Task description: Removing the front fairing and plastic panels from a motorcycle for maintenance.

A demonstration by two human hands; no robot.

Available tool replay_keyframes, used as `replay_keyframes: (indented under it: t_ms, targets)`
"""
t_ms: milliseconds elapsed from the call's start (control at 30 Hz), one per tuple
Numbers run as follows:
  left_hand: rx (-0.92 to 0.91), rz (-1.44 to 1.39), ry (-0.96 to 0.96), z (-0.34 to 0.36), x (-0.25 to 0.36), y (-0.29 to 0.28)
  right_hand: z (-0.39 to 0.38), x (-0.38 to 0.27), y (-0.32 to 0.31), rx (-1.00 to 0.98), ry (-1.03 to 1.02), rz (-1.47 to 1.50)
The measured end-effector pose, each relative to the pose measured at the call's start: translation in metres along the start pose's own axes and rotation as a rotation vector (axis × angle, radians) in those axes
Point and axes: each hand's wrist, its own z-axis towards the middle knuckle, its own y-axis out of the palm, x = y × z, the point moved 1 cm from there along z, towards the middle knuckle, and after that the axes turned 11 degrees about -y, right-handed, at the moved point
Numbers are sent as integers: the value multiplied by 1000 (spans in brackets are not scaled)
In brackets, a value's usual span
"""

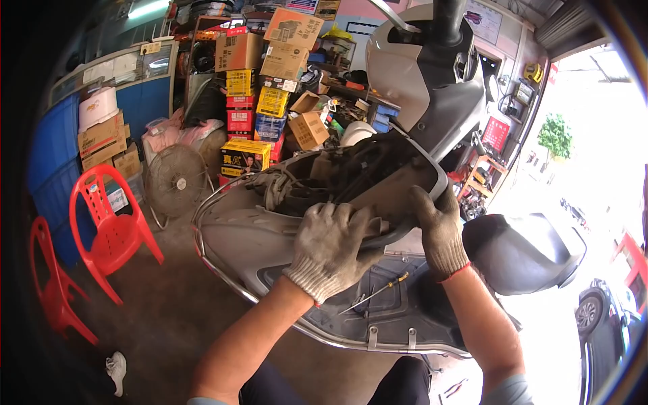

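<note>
Scooter panel point(395, 196) sat at two o'clock from the left hand point(329, 248), whose grip lay spread beside it, while the right hand point(440, 235) pinched its rim point(441, 177), probably to steady it.

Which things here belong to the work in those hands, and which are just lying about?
Likely part of the job:
grey scooter, touched by the left hand and right hand
yellow-handled screwdriver lying on it

Seemingly just about:
red chairs
fan
stacked boxes
</note>
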Motion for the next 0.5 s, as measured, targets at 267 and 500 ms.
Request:
replay_keyframes:
  t_ms: [267, 500]
  targets:
    - [-80, 56, -29, -1, 2, 2, -7, 13, 11, 52, 91, 87]
    - [-55, -112, -21, -9, -7, 1, -11, 13, 8, 48, 66, -14]
